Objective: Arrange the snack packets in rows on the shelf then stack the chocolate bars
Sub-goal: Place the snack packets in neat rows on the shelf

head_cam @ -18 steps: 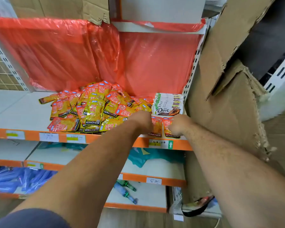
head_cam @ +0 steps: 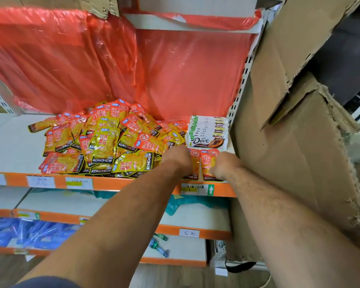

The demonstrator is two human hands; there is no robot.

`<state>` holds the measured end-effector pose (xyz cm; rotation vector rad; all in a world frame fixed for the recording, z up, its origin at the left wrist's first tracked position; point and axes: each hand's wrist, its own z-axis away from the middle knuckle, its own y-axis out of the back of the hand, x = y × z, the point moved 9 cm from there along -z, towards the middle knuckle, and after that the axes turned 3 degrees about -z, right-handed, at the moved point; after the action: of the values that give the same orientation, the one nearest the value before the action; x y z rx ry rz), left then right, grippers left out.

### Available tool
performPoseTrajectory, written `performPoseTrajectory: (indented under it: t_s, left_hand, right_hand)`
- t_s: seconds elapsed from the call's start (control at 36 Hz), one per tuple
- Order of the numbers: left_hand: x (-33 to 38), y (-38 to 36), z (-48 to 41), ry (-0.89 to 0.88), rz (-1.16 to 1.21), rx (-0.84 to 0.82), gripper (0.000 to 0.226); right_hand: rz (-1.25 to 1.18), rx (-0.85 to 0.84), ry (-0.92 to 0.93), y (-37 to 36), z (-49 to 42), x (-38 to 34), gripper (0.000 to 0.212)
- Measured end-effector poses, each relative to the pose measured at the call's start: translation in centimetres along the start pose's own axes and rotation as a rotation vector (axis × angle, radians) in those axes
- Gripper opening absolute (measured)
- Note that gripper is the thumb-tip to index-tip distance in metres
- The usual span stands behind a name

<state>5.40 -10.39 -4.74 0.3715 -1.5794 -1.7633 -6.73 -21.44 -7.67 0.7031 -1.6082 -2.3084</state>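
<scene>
A loose heap of orange and yellow snack packets [head_cam: 104, 142] covers the middle of the white shelf [head_cam: 13, 146]. At the front right, two snack packets [head_cam: 208, 157] stand side by side by the shelf edge. My left hand [head_cam: 178, 157] grips their left side and my right hand [head_cam: 223, 166] grips the right one, with the fingers of both curled out of sight. Just behind them, a stack of white chocolate bars [head_cam: 208, 132] lies flat in the shelf's right corner.
Red plastic sheeting [head_cam: 92, 63] hangs behind the shelf. Torn cardboard [head_cam: 299, 142] leans close on the right. An orange price rail [head_cam: 121, 183] runs along the front edge. Lower shelves hold blue packs [head_cam: 19, 231] and small bottles [head_cam: 159, 245].
Both hands have drawn slightly toward the shelf's front edge, so more of the two packets' tops shows. The heap and the chocolate bars have not moved.
</scene>
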Motion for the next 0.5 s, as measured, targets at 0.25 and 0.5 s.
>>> performPoseTrajectory:
  t_s: [0.25, 0.5]
  left_hand:
    - [-0.6, -0.7, -0.5, 0.019, 0.050, -0.068, 0.006]
    - [-0.6, -1.5, -0.6, 0.072, 0.189, -0.064, 0.013]
  right_hand:
    - [-0.109, 0.005, -0.021, -0.6, -0.5, 0.1, 0.025]
    - [-0.225, 0.009, -0.040, -0.5, -0.4, 0.4, 0.011]
